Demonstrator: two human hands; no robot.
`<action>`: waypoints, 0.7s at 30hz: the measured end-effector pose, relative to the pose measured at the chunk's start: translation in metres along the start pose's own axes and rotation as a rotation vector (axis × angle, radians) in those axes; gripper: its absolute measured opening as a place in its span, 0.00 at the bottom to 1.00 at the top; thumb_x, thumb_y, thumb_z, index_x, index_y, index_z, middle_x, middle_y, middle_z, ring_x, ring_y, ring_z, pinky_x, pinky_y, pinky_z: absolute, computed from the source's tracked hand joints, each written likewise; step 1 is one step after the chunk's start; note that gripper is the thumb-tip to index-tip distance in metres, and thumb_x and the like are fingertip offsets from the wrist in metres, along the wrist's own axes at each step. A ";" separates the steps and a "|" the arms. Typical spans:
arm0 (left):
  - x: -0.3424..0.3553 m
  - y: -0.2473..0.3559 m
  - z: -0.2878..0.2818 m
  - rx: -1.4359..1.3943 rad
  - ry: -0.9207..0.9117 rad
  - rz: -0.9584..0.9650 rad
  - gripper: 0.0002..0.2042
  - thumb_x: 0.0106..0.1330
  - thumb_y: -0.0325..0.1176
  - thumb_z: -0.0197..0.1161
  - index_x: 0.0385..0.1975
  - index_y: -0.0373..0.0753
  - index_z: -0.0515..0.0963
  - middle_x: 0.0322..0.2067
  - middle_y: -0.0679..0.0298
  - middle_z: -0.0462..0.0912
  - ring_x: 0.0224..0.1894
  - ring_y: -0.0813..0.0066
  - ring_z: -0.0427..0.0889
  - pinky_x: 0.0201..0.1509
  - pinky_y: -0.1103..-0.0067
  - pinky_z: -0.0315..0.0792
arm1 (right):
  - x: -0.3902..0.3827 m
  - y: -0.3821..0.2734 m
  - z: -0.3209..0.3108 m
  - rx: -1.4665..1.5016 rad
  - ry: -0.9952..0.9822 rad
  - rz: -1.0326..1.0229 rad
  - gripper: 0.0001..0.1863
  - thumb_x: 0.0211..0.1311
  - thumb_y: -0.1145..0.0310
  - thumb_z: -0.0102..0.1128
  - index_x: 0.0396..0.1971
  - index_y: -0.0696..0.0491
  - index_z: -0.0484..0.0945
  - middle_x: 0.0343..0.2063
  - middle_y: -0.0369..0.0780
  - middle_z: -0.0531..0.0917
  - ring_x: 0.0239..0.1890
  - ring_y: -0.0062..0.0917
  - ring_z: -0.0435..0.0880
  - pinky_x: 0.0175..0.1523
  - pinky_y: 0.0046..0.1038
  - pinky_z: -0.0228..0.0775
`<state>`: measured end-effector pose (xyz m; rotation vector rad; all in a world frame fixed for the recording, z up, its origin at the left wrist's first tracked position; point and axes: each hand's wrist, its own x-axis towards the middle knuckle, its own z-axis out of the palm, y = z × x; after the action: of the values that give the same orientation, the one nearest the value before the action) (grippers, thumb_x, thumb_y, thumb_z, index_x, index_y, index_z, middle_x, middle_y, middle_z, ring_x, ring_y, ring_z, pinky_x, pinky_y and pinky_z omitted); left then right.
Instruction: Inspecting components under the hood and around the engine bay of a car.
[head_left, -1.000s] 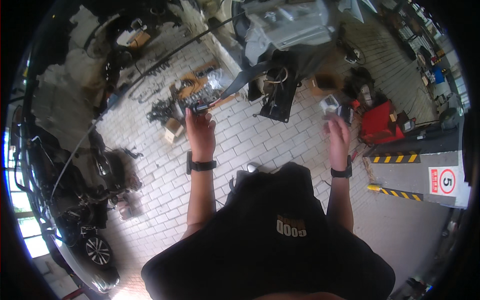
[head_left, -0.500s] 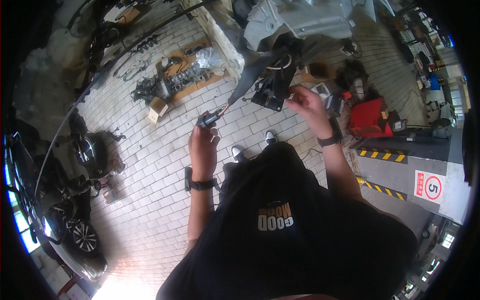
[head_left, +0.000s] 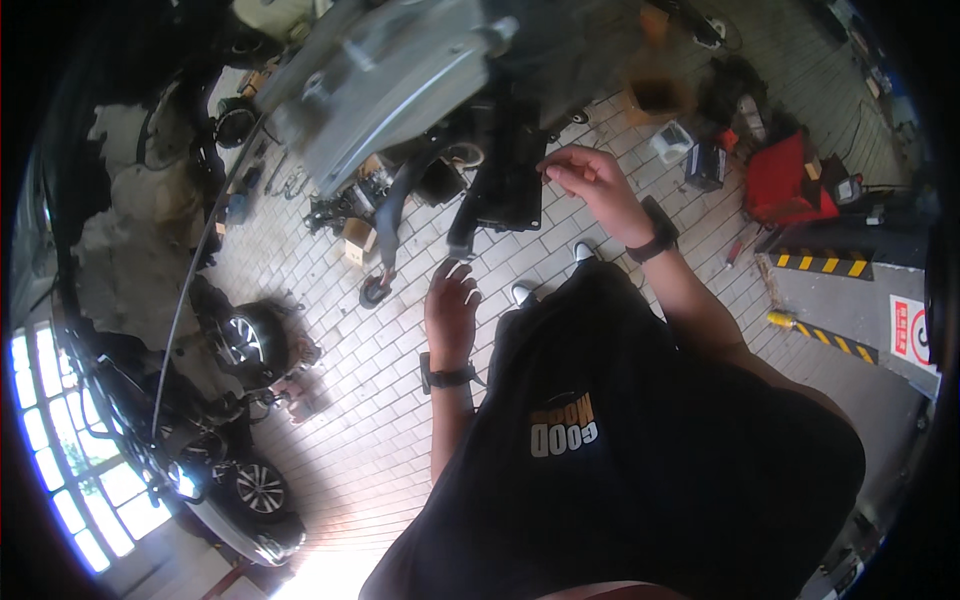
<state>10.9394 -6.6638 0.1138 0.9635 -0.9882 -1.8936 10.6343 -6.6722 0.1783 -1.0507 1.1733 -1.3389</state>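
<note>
A flat black panel with an upright black strip along its left side hangs below a large grey metal part, blurred by motion. The thumb and fingers of my right hand are pinched together at the panel's right edge. Just under the strip's lower end is my left hand, its fingers apart and slightly curled, holding nothing I can see. To the left of it dangles a dark connector at the end of a grey sleeved cable.
Engine parts and a small cardboard box lie on the tiled floor beyond the connector. At right are a red case, a dark box and a striped ledge. A car wheel stands at lower left.
My left hand has let go of the connector, which now hangs to its left, and has moved toward the black strip. My right hand stays by the panel. The whole view has shifted.
</note>
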 end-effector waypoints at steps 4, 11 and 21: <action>0.016 0.007 0.030 -0.210 0.066 -0.161 0.12 0.60 0.19 0.57 0.43 0.35 0.77 0.49 0.62 0.78 0.49 0.70 0.76 0.51 0.79 0.72 | 0.011 0.006 -0.018 0.024 0.097 -0.045 0.09 0.66 0.70 0.59 0.42 0.57 0.81 0.31 0.30 0.82 0.29 0.08 0.71 0.35 0.14 0.63; 0.029 -0.006 0.053 0.770 -0.010 0.195 0.18 0.68 0.30 0.54 0.58 0.41 0.65 0.51 0.58 0.76 0.44 0.70 0.75 0.44 0.74 0.69 | 0.038 0.025 -0.042 0.065 0.115 -0.067 0.10 0.64 0.72 0.59 0.43 0.56 0.80 0.33 0.30 0.82 0.33 0.10 0.75 0.40 0.16 0.66; 0.046 -0.013 0.075 -0.481 -0.020 -0.163 0.18 0.70 0.23 0.47 0.59 0.32 0.62 0.56 0.51 0.73 0.47 0.68 0.74 0.47 0.76 0.73 | 0.061 0.068 -0.065 -0.016 0.089 -0.031 0.23 0.62 0.74 0.61 0.57 0.56 0.70 0.42 0.39 0.81 0.40 0.19 0.81 0.47 0.23 0.73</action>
<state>10.8517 -6.6777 0.1212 0.7531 -0.4359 -2.1432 10.5738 -6.7264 0.1011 -1.0333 1.2395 -1.4144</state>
